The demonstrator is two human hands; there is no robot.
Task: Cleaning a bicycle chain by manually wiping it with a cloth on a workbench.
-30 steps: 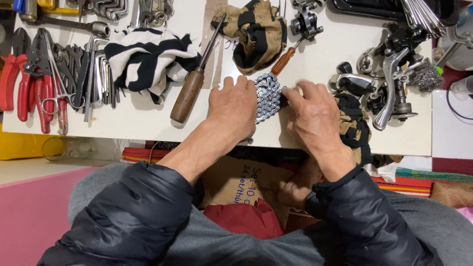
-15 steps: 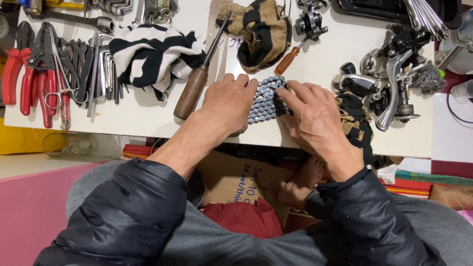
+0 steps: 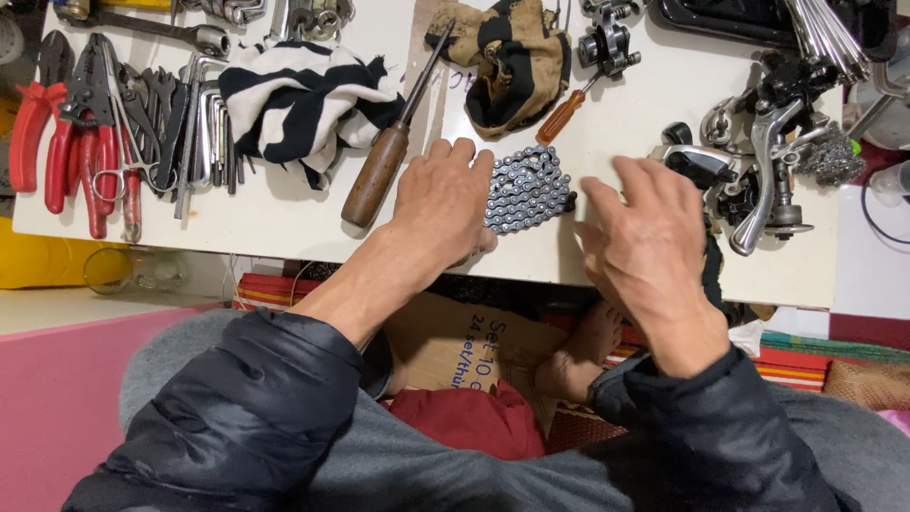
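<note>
Red-handled pliers point(image 3: 47, 142) lie at the far left of the white table point(image 3: 284, 223), with a pair of cutters and a row of dark hex keys point(image 3: 194, 133) just beside them and a long steel wrench point(image 3: 142, 27) above. Next comes a crumpled black-and-white striped cloth point(image 3: 303, 100), then a wooden-handled screwdriver point(image 3: 379, 171) lying slantwise, its blade crossing a strip of brown cardboard with handwriting on it. The left hand point(image 3: 441, 204) rests flat on the table, fingers together and bent slightly, its fingertips touching the left edge of a bunched grey bicycle chain point(image 3: 526, 190) that lies near the table's front edge between both hands. Above the chain sit a soiled tan-and-black rag point(image 3: 507, 62) and a small orange-handled screwdriver point(image 3: 561, 116). The right hand point(image 3: 649, 246) hangs open just right of the chain, fingers spread wide and holding nothing. Farther right stands a cluster of metal bicycle brake parts point(image 3: 768, 161). Below the table edge, between the person's knees, a brown cardboard box point(image 3: 474, 346) with dark printed lettering on its flap sits over a dark red cloth point(image 3: 464, 422).
</note>
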